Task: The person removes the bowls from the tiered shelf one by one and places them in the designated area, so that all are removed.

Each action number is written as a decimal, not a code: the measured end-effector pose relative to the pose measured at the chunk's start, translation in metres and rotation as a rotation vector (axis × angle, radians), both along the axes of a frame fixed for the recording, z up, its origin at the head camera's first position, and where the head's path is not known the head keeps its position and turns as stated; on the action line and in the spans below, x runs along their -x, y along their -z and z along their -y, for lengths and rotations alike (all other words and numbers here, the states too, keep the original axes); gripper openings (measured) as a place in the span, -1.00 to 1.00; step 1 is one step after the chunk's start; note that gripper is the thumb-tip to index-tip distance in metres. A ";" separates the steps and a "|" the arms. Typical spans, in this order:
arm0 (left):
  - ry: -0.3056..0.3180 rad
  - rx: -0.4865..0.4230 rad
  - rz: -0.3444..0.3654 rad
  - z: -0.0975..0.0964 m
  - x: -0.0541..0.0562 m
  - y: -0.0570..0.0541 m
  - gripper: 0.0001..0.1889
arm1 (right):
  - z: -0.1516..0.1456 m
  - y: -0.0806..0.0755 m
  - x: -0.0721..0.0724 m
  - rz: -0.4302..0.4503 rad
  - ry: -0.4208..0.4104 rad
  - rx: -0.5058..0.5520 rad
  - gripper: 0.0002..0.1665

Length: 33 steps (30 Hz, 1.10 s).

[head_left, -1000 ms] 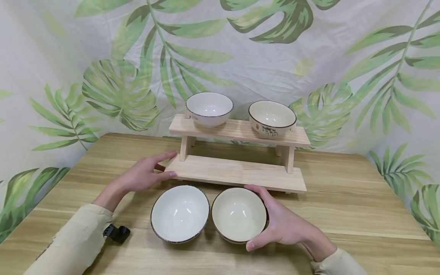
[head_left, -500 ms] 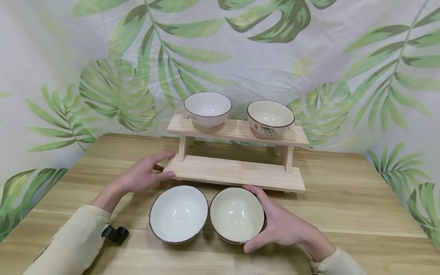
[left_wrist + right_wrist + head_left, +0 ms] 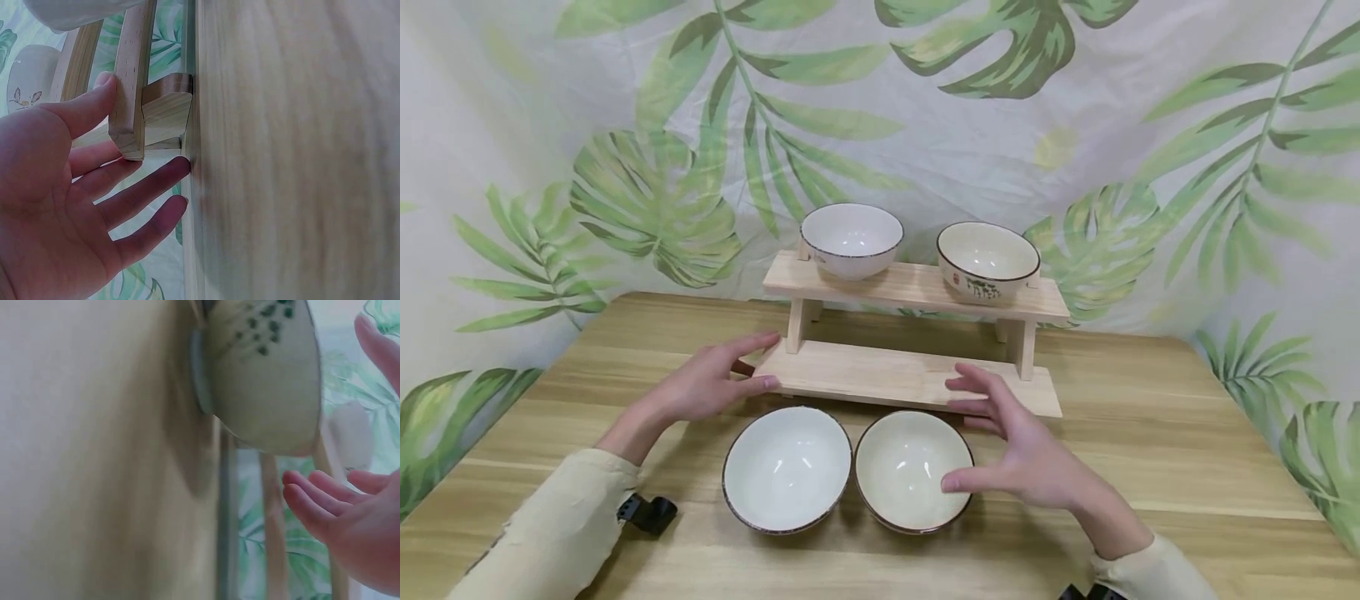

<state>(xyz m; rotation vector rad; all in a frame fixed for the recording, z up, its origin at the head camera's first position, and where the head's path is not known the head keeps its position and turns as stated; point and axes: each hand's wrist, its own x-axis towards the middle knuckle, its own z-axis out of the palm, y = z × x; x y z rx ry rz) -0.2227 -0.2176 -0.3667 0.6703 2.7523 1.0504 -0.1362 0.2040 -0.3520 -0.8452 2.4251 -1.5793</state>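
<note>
Left hand (image 3: 703, 387): fingers pinching left end of stand (image 3: 865, 373)
Right hand (image 3: 1033, 458): fingers spread loosely near cream bowl (image 3: 902, 471)
White bowl (image 3: 787, 471): near stand's front edge

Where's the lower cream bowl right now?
In the head view, the lower cream bowl sits on the table, just right of the lower white bowl and in front of the wooden stand, with the right hand by its right rim.

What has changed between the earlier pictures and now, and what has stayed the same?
The right hand has let go of the near round cream ceramic bowl and moved forward, toward the pale two-tier wooden stand. The left hand stays at the stand's left end; the four bowls stay put.
</note>
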 end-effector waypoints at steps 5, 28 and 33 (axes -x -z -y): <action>0.000 0.013 0.006 -0.001 0.000 0.000 -0.22 | -0.007 -0.014 0.008 -0.071 0.124 0.057 0.30; -0.013 0.025 0.012 -0.001 0.001 -0.002 -0.22 | -0.025 -0.069 0.051 0.113 0.489 0.235 0.32; -0.013 0.027 0.017 -0.001 0.000 -0.002 -0.21 | -0.025 -0.072 0.064 0.132 0.519 0.185 0.39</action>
